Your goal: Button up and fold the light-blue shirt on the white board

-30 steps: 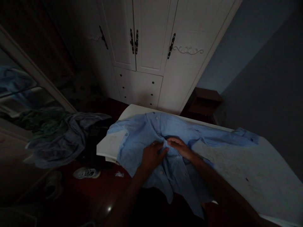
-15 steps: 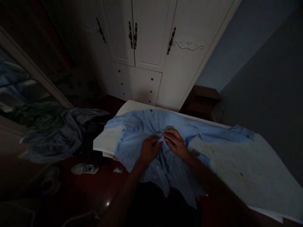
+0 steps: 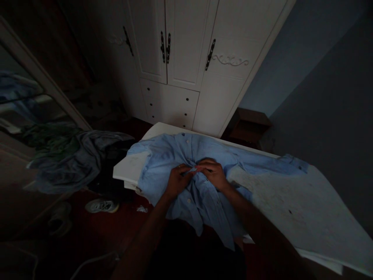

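Observation:
A light blue button-up shirt (image 3: 163, 155) lies spread on a white board (image 3: 279, 198), one sleeve stretched out to the right. My left hand (image 3: 178, 181) pinches the shirt's front at the button placket. Close beside it, my right hand (image 3: 212, 173) has its fingertips pressed on the same strip of cloth, nearly touching the left ones. White buttons show above and below the hands; whether a button sits between my fingers is hidden. The shirt's lower hem hangs over the board's near edge.
A white wardrobe (image 3: 180, 95) with dark handles stands behind the board. Grey and green clothes (image 3: 78, 159) are heaped at left. A shoe (image 3: 101, 205) and a white cord (image 3: 93, 261) lie on the dark red floor. A small brown cabinet (image 3: 251, 123) stands by the wall.
My right hand has turned flatter over the placket, its fingers closer together, and the left fingers have drawn in with it. The right front flap of the shirt has shifted slightly.

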`<state>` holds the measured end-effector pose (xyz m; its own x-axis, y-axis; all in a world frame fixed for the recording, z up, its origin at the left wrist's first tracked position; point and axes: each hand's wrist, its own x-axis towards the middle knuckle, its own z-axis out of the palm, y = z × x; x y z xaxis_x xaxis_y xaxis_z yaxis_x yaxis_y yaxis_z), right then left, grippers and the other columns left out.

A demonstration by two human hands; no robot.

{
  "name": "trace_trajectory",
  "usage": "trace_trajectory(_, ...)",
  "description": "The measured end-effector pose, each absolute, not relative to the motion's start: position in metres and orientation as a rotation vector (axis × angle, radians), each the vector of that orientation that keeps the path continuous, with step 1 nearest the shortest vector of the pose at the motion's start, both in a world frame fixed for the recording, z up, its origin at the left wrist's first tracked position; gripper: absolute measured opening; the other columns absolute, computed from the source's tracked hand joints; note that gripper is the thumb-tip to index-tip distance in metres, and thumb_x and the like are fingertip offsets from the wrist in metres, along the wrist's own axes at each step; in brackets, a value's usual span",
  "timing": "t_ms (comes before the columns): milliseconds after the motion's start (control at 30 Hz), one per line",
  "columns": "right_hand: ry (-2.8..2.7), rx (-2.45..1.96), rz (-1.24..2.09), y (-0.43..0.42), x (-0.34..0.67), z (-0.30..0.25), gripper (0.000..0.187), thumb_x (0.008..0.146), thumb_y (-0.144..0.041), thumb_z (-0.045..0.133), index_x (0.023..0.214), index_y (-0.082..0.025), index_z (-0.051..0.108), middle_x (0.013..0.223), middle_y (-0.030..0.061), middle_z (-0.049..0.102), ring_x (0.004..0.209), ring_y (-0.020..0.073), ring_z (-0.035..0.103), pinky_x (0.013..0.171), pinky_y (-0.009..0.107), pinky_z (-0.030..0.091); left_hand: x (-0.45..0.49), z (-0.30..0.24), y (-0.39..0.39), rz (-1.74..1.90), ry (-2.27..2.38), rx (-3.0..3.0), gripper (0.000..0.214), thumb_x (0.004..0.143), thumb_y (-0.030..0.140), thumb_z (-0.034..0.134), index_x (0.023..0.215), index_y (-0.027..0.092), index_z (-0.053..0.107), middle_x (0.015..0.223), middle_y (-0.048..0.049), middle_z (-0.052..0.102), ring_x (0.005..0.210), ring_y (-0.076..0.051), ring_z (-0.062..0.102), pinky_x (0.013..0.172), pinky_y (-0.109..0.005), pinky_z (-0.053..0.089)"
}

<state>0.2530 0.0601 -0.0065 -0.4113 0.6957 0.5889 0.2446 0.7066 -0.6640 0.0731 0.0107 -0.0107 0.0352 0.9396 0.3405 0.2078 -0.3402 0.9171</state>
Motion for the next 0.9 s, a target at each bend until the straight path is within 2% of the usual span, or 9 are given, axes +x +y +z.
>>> trace_trajectory(200,-1.918,-0.772,0.698,0.056,0.247,-0.006,0.015,0.087,-0.036,0.066,0.085,-0.027,0.078,0.081,0.0050,0.073,0.078,0.0186,0.067,0.074,0.035,0.055,0.072,-0.008,0.010,1.387,1.183,1.514,0.025,0.077,0.043,0.070,0.072,0.020,0.075,0.069,-0.0025,0.066,0.065,-0.014,0.060,0.062,-0.026,0.047)
trace_trajectory(467,-1.949,-0.721,0.607,0.049,0.243,-0.007,0.013,0.089,-0.029,0.063,0.091,-0.025,0.076,0.085,0.0055,0.070,0.081,0.0185,0.064,0.073,0.035,0.054,0.068,-0.008,0.012,1.378,1.142,1.438,0.028,0.074,0.046,0.072,0.070,0.018,0.074,0.065,-0.0012,0.062,0.062,-0.013,0.056,0.060,-0.025,0.044)
trace_trajectory(733,-2.160,-0.706,0.309,0.045,0.243,-0.005,0.021,0.094,-0.025,0.055,0.106,-0.026,0.071,0.097,0.0065,0.070,0.091,0.0206,0.060,0.083,0.041,0.050,0.065,-0.014,0.014,1.366,1.183,1.394,0.034,0.074,0.050,0.070,0.067,0.017,0.069,0.063,0.0005,0.058,0.061,-0.012,0.052,0.059,-0.024,0.042)
trace_trajectory(900,-2.299,-0.743,0.178,0.041,0.243,-0.004,0.023,0.093,-0.033,0.057,0.109,-0.023,0.070,0.105,0.0092,0.068,0.096,0.0238,0.059,0.087,0.044,0.049,0.064,-0.015,0.015,1.330,1.168,1.403,0.035,0.075,0.050,0.068,0.066,0.016,0.068,0.062,0.0008,0.057,0.060,-0.011,0.051,0.058,-0.024,0.040)
